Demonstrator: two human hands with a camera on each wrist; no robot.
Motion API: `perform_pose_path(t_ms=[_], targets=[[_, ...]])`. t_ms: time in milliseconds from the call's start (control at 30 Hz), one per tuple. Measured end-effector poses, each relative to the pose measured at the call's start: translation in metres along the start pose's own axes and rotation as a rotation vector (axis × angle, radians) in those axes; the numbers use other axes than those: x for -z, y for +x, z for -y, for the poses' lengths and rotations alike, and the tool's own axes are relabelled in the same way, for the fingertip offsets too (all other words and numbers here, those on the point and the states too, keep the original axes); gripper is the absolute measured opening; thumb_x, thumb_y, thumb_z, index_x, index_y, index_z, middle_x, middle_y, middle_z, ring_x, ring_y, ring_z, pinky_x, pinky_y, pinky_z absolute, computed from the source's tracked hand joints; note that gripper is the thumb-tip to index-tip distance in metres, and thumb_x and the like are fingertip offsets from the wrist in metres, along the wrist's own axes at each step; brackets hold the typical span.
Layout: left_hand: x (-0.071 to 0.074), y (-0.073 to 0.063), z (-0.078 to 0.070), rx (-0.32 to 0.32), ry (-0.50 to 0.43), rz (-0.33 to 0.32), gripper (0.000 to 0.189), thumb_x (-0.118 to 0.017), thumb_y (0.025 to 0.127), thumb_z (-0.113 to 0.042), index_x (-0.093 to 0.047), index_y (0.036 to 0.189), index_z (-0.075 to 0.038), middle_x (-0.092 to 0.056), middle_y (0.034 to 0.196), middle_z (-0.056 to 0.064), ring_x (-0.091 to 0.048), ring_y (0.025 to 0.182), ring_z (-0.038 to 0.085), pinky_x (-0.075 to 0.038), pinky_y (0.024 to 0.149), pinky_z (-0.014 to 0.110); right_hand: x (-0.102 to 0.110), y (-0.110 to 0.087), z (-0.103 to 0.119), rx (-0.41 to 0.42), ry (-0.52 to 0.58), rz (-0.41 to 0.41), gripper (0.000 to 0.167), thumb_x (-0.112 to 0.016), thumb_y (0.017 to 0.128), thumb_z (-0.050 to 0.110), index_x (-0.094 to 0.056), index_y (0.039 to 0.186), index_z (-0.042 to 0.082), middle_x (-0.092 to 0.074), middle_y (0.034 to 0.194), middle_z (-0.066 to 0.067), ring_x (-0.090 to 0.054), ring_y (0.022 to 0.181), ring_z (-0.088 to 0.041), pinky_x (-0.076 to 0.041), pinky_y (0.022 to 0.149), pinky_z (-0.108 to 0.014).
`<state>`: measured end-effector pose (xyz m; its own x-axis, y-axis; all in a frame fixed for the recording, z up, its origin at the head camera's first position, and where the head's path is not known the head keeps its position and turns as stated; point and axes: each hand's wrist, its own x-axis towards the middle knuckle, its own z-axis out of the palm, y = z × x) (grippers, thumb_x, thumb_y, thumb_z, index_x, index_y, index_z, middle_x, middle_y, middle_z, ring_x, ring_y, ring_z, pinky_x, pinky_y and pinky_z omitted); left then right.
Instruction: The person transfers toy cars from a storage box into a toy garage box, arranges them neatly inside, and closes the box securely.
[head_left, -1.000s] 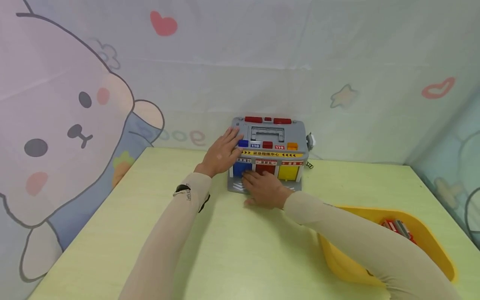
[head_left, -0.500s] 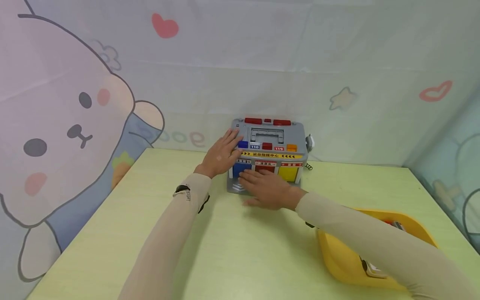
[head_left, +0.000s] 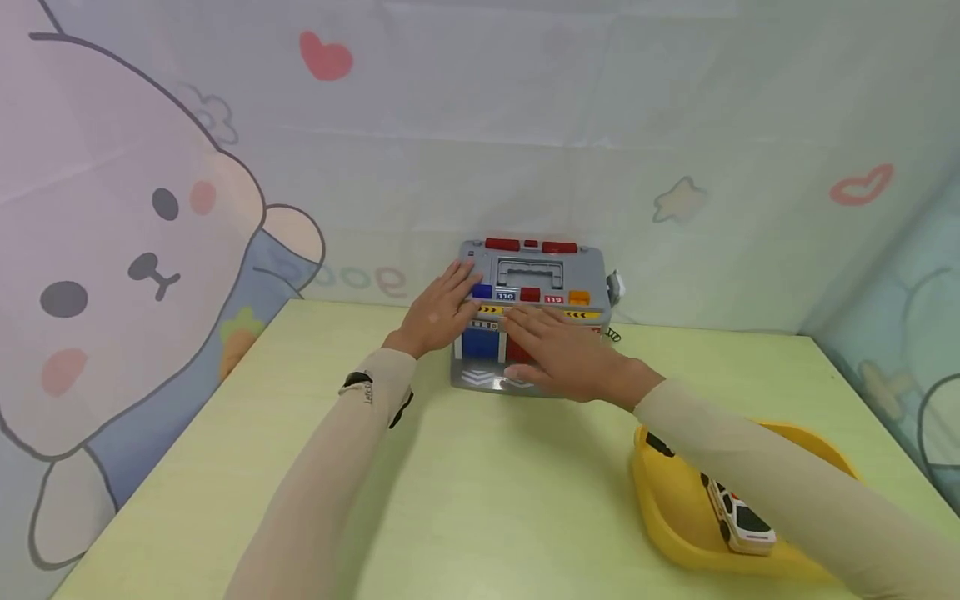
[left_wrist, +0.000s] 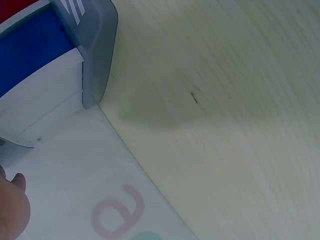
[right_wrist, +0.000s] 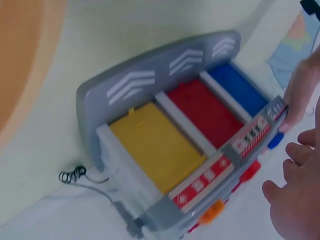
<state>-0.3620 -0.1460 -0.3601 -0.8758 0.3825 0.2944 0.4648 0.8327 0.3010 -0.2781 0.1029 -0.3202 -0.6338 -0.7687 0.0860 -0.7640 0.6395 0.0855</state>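
Note:
A grey toy garage (head_left: 588,271) stands against the back wall, with blue, red and orange buttons along its top front edge. My left hand (head_left: 435,312) rests with straight fingers on its top left corner, beside the blue button (head_left: 482,291). In front of the garage is my right hand (head_left: 573,354), fingers extended, fingertips at the yellow strip above the doors. It covers much of the front in the head view. The right wrist view shows the yellow door (right_wrist: 155,145), red door (right_wrist: 205,112) and blue door (right_wrist: 237,90) all closed.
A yellow basket (head_left: 667,533) stands at the front right, partly under my right forearm, with a white toy car (head_left: 742,521) inside. A coiled cord (right_wrist: 72,175) hangs from the garage's right side. A printed cloth (head_left: 450,125) covers the wall behind.
My right hand has risen from low before the blue door to the yellow strip, shifting right. The toy car in the basket has come into view. My left hand stays put.

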Motion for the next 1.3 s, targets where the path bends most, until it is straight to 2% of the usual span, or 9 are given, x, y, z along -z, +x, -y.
perform_pose_path(t_ms=[300,500,600,833,1100,1300], targets=[[0.001,-0.002,0.005,-0.004,0.008,0.007,0.059,-0.030,0.105,-0.040,-0.029,0.158,-0.014,-0.012,0.169,0.002,-0.002,0.158,0.020,-0.009,0.128,0.038,0.010,-0.008,-0.045,-0.160,-0.007,-0.122,0.075,-0.044,0.103,0.051,-0.025,0.158,0.004,-0.021,0.166,-0.015,-0.014,0.156,-0.035,-0.012,0.125,-0.056],[-0.001,-0.002,0.005,-0.006,-0.009,0.008,0.060,-0.031,0.105,-0.041,-0.029,0.158,-0.014,-0.013,0.169,0.002,-0.003,0.158,0.021,-0.009,0.128,0.039,-0.001,-0.017,-0.080,-0.296,0.061,-0.088,0.077,-0.042,0.104,0.050,-0.020,0.159,0.001,-0.018,0.166,-0.020,-0.011,0.155,-0.039,-0.010,0.124,-0.061],[-0.001,-0.002,0.004,-0.010,-0.004,0.009,0.060,-0.031,0.105,-0.040,-0.030,0.158,-0.014,-0.013,0.169,0.002,-0.003,0.158,0.021,-0.010,0.128,0.039,-0.009,-0.022,-0.091,-0.335,0.076,-0.055,0.077,-0.041,0.104,0.051,-0.019,0.159,0.001,-0.016,0.167,-0.021,-0.010,0.155,-0.040,-0.010,0.123,-0.062],[0.001,-0.002,0.002,-0.003,0.003,0.008,0.060,-0.031,0.105,-0.041,-0.030,0.158,-0.014,-0.013,0.169,0.002,-0.004,0.158,0.021,-0.010,0.128,0.039,-0.016,-0.024,-0.099,-0.347,0.055,0.001,0.079,-0.039,0.103,0.054,-0.018,0.159,0.001,-0.018,0.166,-0.020,-0.012,0.155,-0.040,-0.011,0.123,-0.062],[0.000,0.000,0.004,-0.013,0.003,0.015,0.060,-0.030,0.105,-0.042,-0.029,0.159,-0.015,-0.012,0.169,0.001,-0.002,0.158,0.020,-0.009,0.128,0.038,-0.022,-0.021,-0.103,-0.336,0.094,-0.005,0.079,-0.031,0.104,0.057,-0.017,0.159,0.002,-0.017,0.167,-0.017,-0.013,0.155,-0.037,-0.011,0.125,-0.058],[0.003,0.001,0.004,-0.042,0.012,0.043,0.061,-0.029,0.105,-0.042,-0.028,0.159,-0.014,-0.011,0.169,0.003,-0.002,0.158,0.022,-0.010,0.128,0.040,-0.025,-0.023,-0.104,-0.339,0.092,0.004,0.077,-0.033,0.105,0.053,-0.017,0.159,0.001,-0.016,0.167,-0.018,-0.012,0.155,-0.038,-0.010,0.125,-0.057]])
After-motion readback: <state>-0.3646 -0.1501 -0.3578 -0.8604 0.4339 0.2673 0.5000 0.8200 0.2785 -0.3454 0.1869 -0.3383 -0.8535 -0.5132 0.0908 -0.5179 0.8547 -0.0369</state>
